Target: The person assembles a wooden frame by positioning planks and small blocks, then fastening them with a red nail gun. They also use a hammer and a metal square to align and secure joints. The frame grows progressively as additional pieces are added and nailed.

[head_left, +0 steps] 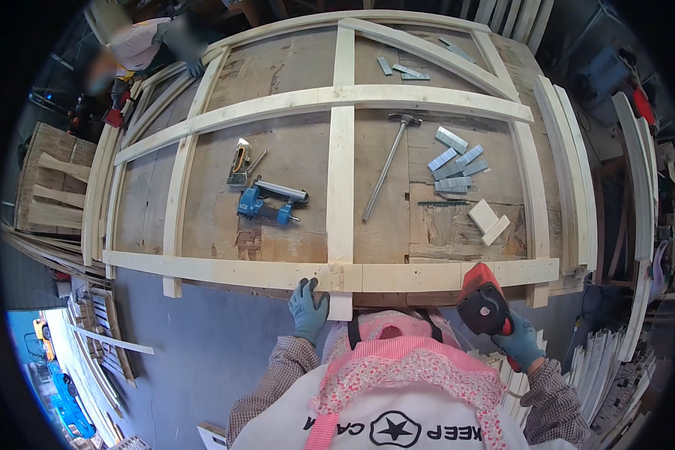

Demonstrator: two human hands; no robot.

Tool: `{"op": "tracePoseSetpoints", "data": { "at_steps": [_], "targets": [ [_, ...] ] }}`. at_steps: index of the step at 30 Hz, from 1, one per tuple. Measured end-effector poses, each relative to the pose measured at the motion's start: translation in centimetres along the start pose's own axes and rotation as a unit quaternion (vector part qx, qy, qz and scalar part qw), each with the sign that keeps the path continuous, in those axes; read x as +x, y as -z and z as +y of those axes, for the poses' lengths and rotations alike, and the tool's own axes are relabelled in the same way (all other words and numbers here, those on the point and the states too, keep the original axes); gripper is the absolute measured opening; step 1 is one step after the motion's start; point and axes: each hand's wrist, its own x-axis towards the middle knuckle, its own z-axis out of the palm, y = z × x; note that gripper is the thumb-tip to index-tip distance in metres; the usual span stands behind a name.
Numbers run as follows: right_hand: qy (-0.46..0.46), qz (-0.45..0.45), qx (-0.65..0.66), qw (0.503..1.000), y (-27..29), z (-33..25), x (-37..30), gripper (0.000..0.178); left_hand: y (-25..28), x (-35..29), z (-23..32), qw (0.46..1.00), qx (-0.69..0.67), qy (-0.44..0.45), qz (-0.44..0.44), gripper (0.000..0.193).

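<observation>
A pale timber frame (342, 169) of planks and crosspieces lies on a worn wooden worktable. My left hand (307, 309), in a blue-grey glove, is at the front plank (247, 271), left of the middle joint. Its fingertips touch the plank's near edge, with thumb and fingers apart. In my right hand (520, 343), also gloved, is a red and black nail gun (486, 304), gripped by its handle. The tool's red nose reaches over the near edge of the front plank, toward its right end; whether it touches the wood I cannot tell.
Inside the frame lie a blue staple gun (268, 204), another metal tool (240, 161), a hammer (390, 161), several staple strips (457, 161), a pencil (441, 203) and wood offcuts (489, 221). Planks (570, 172) line the right side. Another person's gloved hand (195, 69) is at the far left.
</observation>
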Motion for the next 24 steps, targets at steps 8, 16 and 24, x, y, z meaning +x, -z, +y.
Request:
{"op": "tracePoseSetpoints", "data": {
  "at_steps": [8,16,24],
  "targets": [
    [0.055,-0.015,-0.248,0.967,4.3,4.9,9.9,0.042,-2.3,-0.3,4.9,0.999,0.007,0.031,0.018,0.048],
    [0.133,-0.019,-0.368,0.92,5.1,8.5,19.2,0.046,-4.9,-1.4,10.4,0.998,0.013,0.064,-0.007,0.058],
    [0.096,0.005,-0.296,0.95,1.0,8.5,21.6,0.051,-0.4,3.0,6.0,0.981,-0.041,0.128,0.139,0.041]
  ]
}}
